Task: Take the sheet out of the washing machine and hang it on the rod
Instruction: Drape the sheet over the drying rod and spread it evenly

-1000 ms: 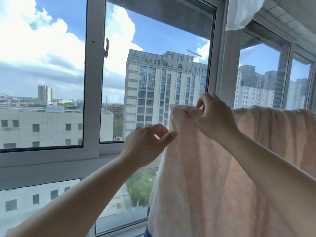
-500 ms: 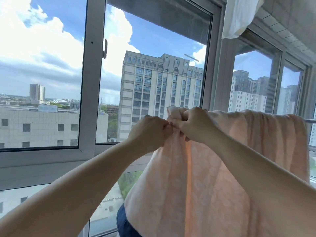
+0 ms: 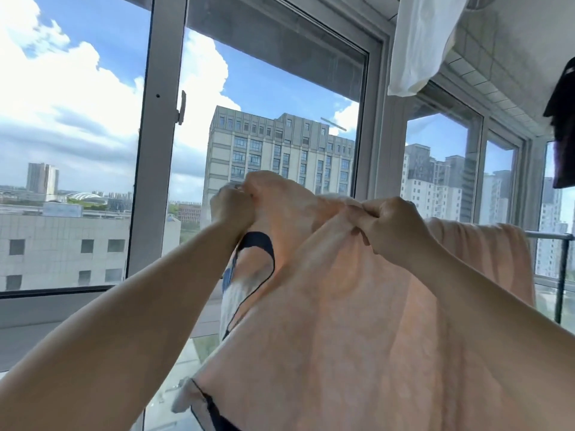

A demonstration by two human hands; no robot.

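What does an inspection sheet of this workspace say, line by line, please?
Surface: nothing seen; no table or floor in view.
Job's things: peach fabric sheet draped over the metal rod, its left end bunched and lifted off it.
Clutter: white cloth hanging at the top; dark garment at the right edge.
Grippers: left hand grips the sheet's top left end; right hand pinches its top edge.
Cables: nothing seen.
Surroundings: grey-framed windows; tall buildings and cloudy blue sky outside.
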